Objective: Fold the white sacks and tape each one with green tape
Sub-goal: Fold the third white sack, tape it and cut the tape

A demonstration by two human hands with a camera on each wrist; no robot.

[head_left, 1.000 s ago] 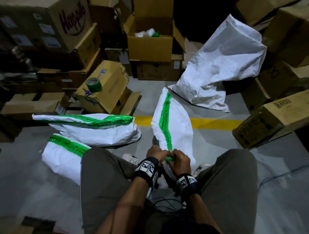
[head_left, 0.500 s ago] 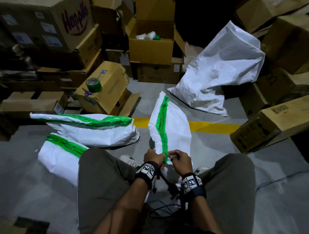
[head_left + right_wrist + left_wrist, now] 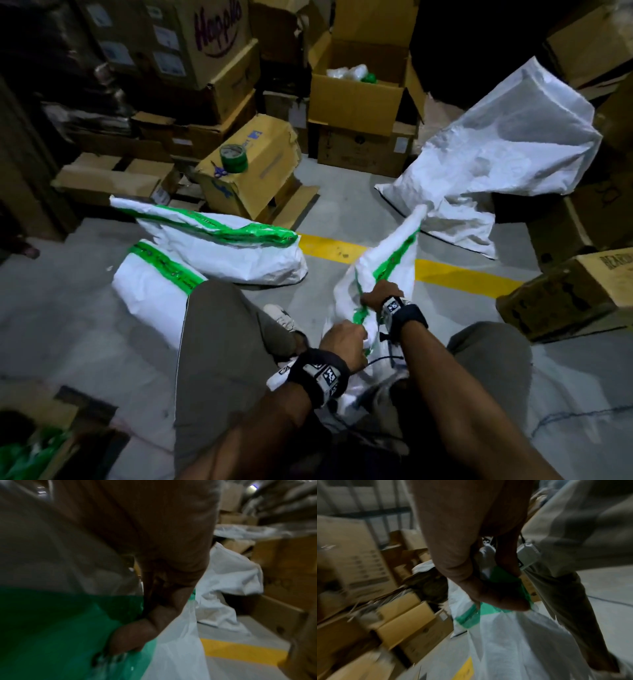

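Seated on the grey floor [image 3: 68,325], the person has both fists clenched on a folded white sack [image 3: 387,270] between the knees, the left hand [image 3: 342,346] at its near end and the right hand [image 3: 378,296] just beyond, on the green tape strip [image 3: 394,257]. Two taped sacks [image 3: 233,250] lie piled by the left knee. Past them a green tape roll [image 3: 234,158] and scissors [image 3: 219,170] sit on a tilted carton [image 3: 260,171], while an untaped sack [image 3: 496,161] slumps against boxes across the yellow floor line [image 3: 462,274].

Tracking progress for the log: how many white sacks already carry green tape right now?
3: two lie on the floor by the left knee, upper sack and lower sack; the held sack is gripped by both hands. More may be hidden.
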